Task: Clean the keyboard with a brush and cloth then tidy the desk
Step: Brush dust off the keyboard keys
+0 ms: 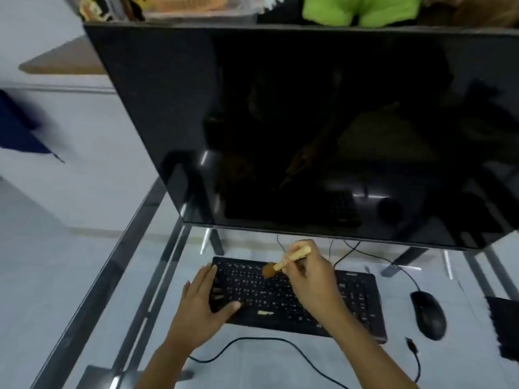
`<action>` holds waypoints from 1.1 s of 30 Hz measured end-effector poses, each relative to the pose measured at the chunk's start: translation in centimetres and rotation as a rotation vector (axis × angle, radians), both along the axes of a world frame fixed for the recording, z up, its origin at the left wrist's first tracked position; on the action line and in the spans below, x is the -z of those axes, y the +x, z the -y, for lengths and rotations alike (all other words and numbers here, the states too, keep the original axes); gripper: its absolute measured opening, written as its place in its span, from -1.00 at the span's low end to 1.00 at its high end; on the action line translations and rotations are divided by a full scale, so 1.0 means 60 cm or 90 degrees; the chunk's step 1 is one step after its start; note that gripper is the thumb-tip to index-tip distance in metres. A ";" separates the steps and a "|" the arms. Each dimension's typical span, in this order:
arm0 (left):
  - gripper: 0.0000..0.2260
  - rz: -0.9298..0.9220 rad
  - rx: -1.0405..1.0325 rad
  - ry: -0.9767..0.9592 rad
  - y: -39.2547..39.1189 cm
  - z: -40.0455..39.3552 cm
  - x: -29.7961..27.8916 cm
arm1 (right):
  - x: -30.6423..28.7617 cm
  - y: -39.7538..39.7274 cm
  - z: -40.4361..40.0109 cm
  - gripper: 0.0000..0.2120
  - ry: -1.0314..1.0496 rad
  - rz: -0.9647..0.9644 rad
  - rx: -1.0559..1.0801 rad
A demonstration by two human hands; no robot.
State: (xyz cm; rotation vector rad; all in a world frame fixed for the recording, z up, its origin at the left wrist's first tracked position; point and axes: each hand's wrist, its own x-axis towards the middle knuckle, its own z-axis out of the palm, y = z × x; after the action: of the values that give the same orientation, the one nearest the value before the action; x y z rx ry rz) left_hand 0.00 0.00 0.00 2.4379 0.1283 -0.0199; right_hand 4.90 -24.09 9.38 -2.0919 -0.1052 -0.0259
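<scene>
A black keyboard [280,299] lies on the glass desk [252,366] in front of a dark monitor. My right hand [311,279] grips a small wooden-handled brush [283,263] whose brown bristles touch the keys near the upper middle of the keyboard. My left hand [205,307] rests flat on the keyboard's left end, fingers spread, thumb on the lower keys. A pale crumb-like patch [265,313] sits on the lower row of keys. No cloth is in view.
A big black monitor [323,130] leans over the desk's back. A black mouse [428,314] sits right of the keyboard, with a dark object [505,324] at the right edge. Loose black cables [280,342] run along the front, one ending in a USB plug [411,345].
</scene>
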 end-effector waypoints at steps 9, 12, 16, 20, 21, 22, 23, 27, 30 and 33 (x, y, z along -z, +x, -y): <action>0.04 -0.002 0.097 0.013 -0.028 -0.035 0.039 | 0.035 0.020 -0.100 -0.91 -0.089 0.011 0.009; 0.04 0.014 0.095 0.048 -0.032 -0.037 0.053 | 0.036 0.027 -0.119 -0.92 -0.104 -0.064 -0.077; 0.00 0.027 0.067 0.061 -0.034 -0.032 0.052 | 0.045 0.039 -0.130 -0.91 -0.190 0.021 -0.039; -0.06 0.062 0.044 0.053 -0.032 -0.030 0.046 | 0.042 0.052 -0.155 -0.88 -0.185 -0.019 -0.098; -0.07 0.064 0.040 0.054 -0.033 -0.030 0.045 | 0.042 0.053 -0.164 -0.86 -0.216 -0.010 -0.109; -0.08 0.066 0.039 0.054 -0.033 -0.030 0.044 | 0.044 0.057 -0.171 -0.86 -0.231 0.011 -0.093; -0.09 0.064 0.040 0.049 -0.033 -0.030 0.045 | 0.043 0.061 -0.178 -0.87 -0.223 0.041 -0.064; -0.12 0.037 0.031 0.033 -0.031 -0.033 0.048 | 0.041 0.071 -0.210 -0.89 -0.181 0.018 -0.121; -0.14 0.044 0.013 0.010 -0.034 -0.035 0.042 | 0.047 0.071 -0.227 -0.91 -0.230 0.043 -0.102; -0.13 0.064 0.014 0.006 -0.032 -0.034 0.037 | 0.044 0.069 -0.226 -0.93 -0.164 0.049 -0.085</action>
State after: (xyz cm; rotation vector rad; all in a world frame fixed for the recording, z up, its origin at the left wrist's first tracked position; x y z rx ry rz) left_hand -1.95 2.07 -2.24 2.4436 0.0572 0.0936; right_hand 9.05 -10.56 6.75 -2.3361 -0.3086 -0.0131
